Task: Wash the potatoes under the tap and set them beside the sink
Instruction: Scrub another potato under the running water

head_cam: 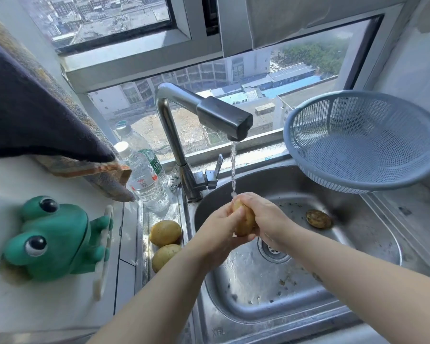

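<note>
Over the steel sink [358,234] I hold one yellow-brown potato [243,219] under the running tap [224,117]. My left hand [219,229] cups it from the left and below, fingers curled round it. My right hand [266,217] wraps over its top and right side. The thin stream of water lands on the potato's top end. Two other potatoes lie on the steel ledge left of the sink, one [165,232] behind the other [164,256], the nearer one partly hidden by my left forearm.
A blue plastic colander [363,142] sits tilted at the sink's back right corner. Two water bottles [147,180] stand left of the tap. A green frog figure [52,239] sits on the white counter at left, under a hanging dark cloth [35,108]. A round drain plug [318,218] lies in the basin.
</note>
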`<action>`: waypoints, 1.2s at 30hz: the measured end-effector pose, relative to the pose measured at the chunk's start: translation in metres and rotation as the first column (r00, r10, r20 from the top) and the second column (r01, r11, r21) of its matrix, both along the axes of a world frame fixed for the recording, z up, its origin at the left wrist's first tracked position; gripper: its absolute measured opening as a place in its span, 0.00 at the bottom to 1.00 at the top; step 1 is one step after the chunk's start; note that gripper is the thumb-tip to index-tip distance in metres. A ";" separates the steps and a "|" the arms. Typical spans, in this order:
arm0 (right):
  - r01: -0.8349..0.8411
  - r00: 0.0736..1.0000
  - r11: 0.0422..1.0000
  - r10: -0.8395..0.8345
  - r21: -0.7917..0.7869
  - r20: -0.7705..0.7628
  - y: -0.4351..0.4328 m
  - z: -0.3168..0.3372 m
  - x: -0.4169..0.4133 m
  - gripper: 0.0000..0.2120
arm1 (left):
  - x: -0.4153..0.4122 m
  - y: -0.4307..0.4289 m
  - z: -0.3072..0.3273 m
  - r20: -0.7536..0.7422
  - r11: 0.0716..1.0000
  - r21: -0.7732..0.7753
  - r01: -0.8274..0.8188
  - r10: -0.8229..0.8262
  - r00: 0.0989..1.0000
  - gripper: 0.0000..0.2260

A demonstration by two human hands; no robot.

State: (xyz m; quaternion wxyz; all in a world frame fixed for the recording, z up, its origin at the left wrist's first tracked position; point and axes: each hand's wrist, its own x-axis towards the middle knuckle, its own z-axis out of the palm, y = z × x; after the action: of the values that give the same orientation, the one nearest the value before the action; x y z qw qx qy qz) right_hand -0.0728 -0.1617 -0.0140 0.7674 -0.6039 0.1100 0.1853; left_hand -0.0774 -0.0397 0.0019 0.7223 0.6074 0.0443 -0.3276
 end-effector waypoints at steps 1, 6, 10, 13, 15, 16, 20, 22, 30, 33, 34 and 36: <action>0.048 0.998 0.998 -0.047 0.031 -0.040 0.003 0.001 0.001 0.12 | -0.001 -0.001 0.003 0.041 0.999 0.004 0.037 -0.037 0.998 0.09; 0.069 0.990 0.995 -0.060 0.068 -0.128 0.005 0.005 0.004 0.14 | 0.004 0.003 0.002 0.079 0.999 -0.002 0.054 -0.054 0.995 0.20; -0.157 0.984 0.984 0.163 0.087 -0.075 -0.008 0.007 0.000 0.13 | 0.007 0.015 0.003 0.024 0.992 -0.106 0.069 -0.067 0.997 0.14; -0.288 0.953 0.954 0.294 0.082 -0.069 -0.017 0.007 -0.001 0.17 | 0.006 0.025 0.002 0.001 0.992 -0.054 0.114 -0.114 0.993 0.15; -0.288 0.953 0.956 0.292 0.056 -0.075 -0.019 0.006 0.000 0.17 | 0.008 0.026 -0.001 0.023 0.987 0.062 0.149 -0.151 0.988 0.16; -0.256 0.962 0.965 0.260 0.060 -0.084 -0.018 0.006 0.000 0.16 | 0.009 0.026 -0.003 0.035 0.982 0.107 0.156 -0.161 0.986 0.17; -0.083 0.992 0.995 0.088 0.056 -0.088 -0.011 0.004 0.002 0.13 | 0.011 0.020 -0.004 0.120 0.964 0.221 0.147 -0.177 0.977 0.17; -0.033 0.996 0.999 0.033 0.004 -0.081 -0.007 0.002 0.003 0.11 | 0.011 0.019 -0.003 0.151 0.955 0.255 0.153 -0.195 0.969 0.15; -0.226 0.961 0.952 0.252 0.205 -0.111 -0.029 0.013 0.013 0.14 | 0.022 0.031 0.007 0.042 0.973 0.103 0.205 -0.210 0.977 0.17; -0.192 0.977 0.977 0.199 0.088 -0.074 -0.021 0.009 0.011 0.12 | 0.021 0.027 0.006 0.043 0.972 0.128 0.199 -0.206 0.978 0.19; -0.150 0.988 0.989 0.150 0.005 -0.046 -0.017 0.008 0.010 0.12 | 0.021 0.025 0.006 0.056 0.968 0.153 0.197 -0.207 0.977 0.20; -0.087 0.996 0.990 0.088 -0.109 0.001 -0.011 0.006 0.011 0.11 | 0.021 0.024 0.005 0.068 0.964 0.180 0.194 -0.209 0.976 0.20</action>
State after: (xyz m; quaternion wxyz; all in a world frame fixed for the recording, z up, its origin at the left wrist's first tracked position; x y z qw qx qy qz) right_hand -0.0617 -0.1728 -0.0078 0.7249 -0.6494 0.0912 0.2109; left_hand -0.0567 -0.0160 0.0072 0.6311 0.6827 -0.0208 -0.3677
